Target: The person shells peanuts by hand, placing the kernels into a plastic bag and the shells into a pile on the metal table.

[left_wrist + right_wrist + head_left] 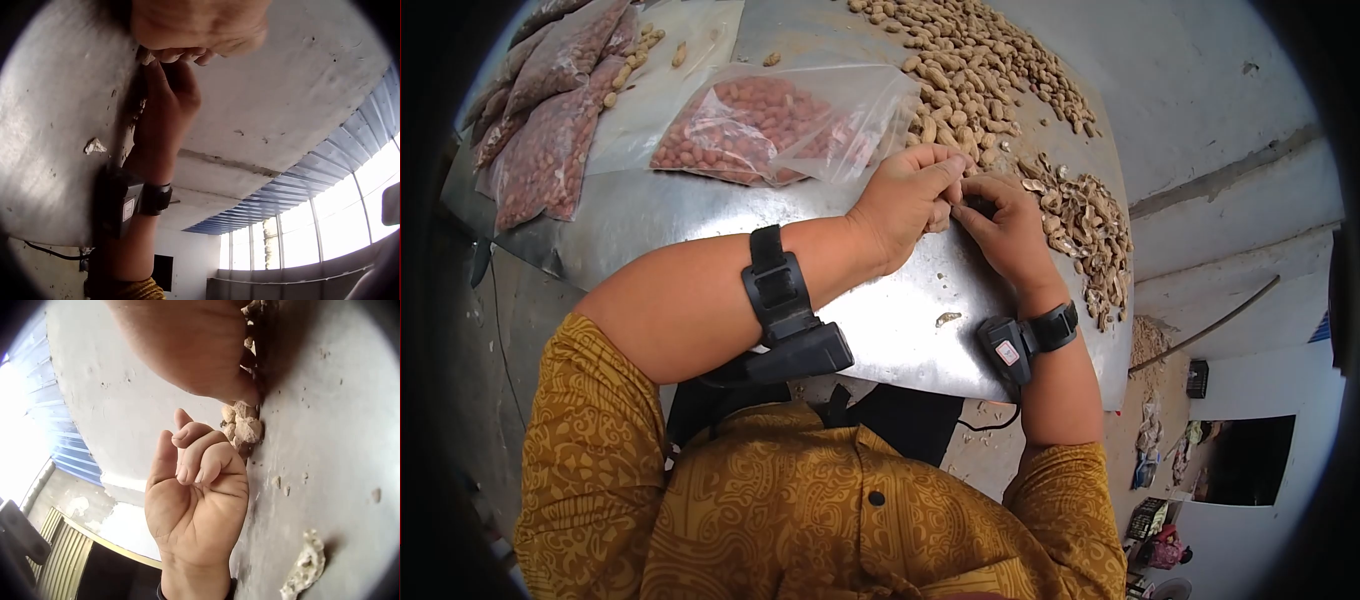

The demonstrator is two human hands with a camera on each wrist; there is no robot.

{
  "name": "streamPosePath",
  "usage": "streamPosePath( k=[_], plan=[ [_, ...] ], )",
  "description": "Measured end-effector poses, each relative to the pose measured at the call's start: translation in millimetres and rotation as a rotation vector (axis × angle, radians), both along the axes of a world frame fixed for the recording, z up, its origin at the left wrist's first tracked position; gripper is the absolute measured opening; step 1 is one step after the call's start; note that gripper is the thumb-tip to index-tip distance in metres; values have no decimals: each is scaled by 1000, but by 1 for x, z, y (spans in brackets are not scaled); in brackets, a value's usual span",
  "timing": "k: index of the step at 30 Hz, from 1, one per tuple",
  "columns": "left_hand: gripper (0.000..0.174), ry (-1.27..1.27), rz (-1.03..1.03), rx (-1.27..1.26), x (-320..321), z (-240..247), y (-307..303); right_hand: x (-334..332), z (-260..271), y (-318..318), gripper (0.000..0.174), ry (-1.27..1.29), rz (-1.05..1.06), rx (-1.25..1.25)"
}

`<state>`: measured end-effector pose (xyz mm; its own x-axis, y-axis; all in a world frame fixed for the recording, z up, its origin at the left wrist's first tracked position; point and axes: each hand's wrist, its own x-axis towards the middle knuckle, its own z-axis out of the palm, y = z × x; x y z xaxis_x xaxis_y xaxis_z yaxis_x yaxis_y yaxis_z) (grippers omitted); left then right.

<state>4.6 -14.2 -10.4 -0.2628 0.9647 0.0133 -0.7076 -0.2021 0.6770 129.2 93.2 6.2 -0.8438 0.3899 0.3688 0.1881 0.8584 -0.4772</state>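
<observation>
Above the metal table, the left hand and right hand meet at their fingertips beside the unshelled peanuts. In the right wrist view the left hand shows its palm with curled fingers, and no object is visible in it. The right hand is palm down, its fingertips low beside some peanuts. From the left wrist, the right hand has bent fingers near a pale bit; whether it pinches this is unclear. The left hand partly covers those fingertips.
An open clear bag of red peanut kernels lies left of the hands. Filled bags are stacked at the far left. Empty shells are heaped along the right edge of the table. A shell fragment lies nearer the body.
</observation>
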Motion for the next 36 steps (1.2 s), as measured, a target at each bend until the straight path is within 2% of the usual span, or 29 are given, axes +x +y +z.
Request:
streamPosePath(
  k=[2, 5, 8, 11, 17, 20, 23, 26, 28, 31, 34, 36],
  plan=[
    [16, 8, 11, -14, 0, 1, 0, 2, -2, 1, 17, 44, 4, -108],
    [17, 39, 29, -33, 1, 3, -1, 7, 4, 1, 18, 242, -23, -359],
    [22, 91, -8, -24, 3, 3, -1, 12, 12, -2, 20, 392, 34, -463],
    [26, 164, -78, -18, 3, 2, 0, 10, 11, -1, 21, 388, 71, -342],
    [25, 239, -39, -15, 3, 1, 0, 13, 15, -2, 21, 372, 48, -415],
    [23, 220, -26, -9, 2, 3, -1, 15, 19, -1, 19, 329, -10, -507],
    [20, 202, -21, 4, 3, 4, -1, 11, 15, 0, 19, 368, 107, -593],
    [19, 176, -23, 6, 4, 6, -2, 7, 12, -9, 19, 394, 152, -849],
    [19, 197, -3, -24, 4, 8, -2, 7, 10, -8, 19, 421, 144, -847],
    [22, 192, -17, -13, 3, 2, 1, 7, 9, -9, 22, 491, 124, -851],
    [32, 174, 29, -4, 5, 5, 0, 9, 11, -6, 24, 524, 170, -928],
    [42, 195, -40, -2, 4, 6, -2, 11, 11, -6, 24, 514, 196, -984]
  ],
)
